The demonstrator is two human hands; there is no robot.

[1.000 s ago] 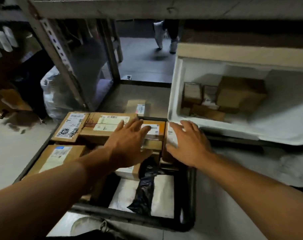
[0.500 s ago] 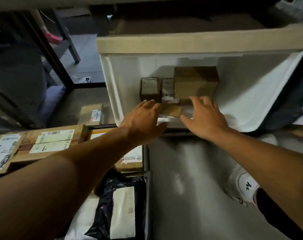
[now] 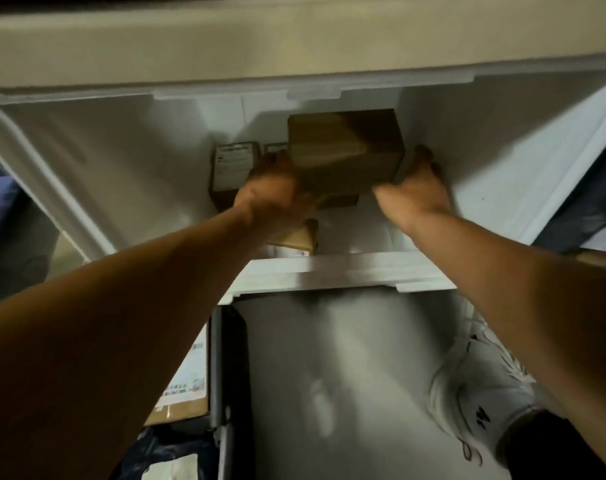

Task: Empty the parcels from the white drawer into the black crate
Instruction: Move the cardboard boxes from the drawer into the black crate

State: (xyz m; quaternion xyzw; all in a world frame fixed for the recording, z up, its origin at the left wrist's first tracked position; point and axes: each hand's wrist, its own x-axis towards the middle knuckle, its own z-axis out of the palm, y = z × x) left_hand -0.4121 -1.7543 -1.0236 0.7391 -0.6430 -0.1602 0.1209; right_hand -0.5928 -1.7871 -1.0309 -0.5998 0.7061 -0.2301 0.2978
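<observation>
The white drawer (image 3: 329, 268) stands pulled out under a shelf, and both my hands reach into it. A large brown cardboard box (image 3: 346, 150) sits at its back. My left hand (image 3: 270, 192) grips the box's lower left corner; my right hand (image 3: 415, 188) holds its right side, thumb at the front edge. A small dark labelled parcel (image 3: 234, 168) stands to the left of the box, partly hidden by my left hand. A flat brown parcel (image 3: 296, 237) lies below my left wrist. The black crate (image 3: 218, 368) shows at lower left, with labelled parcels (image 3: 187, 389) inside.
A beige shelf edge (image 3: 294, 39) overhangs the drawer closely. Grey floor (image 3: 329, 375) lies between the crate and my white shoe (image 3: 478, 403) at lower right. Dark bags (image 3: 163, 452) sit in the crate's near part.
My hands left the parcels in the crate, moved right and up into the drawer, and now hold the large brown box by its sides. The view has closed in on the drawer.
</observation>
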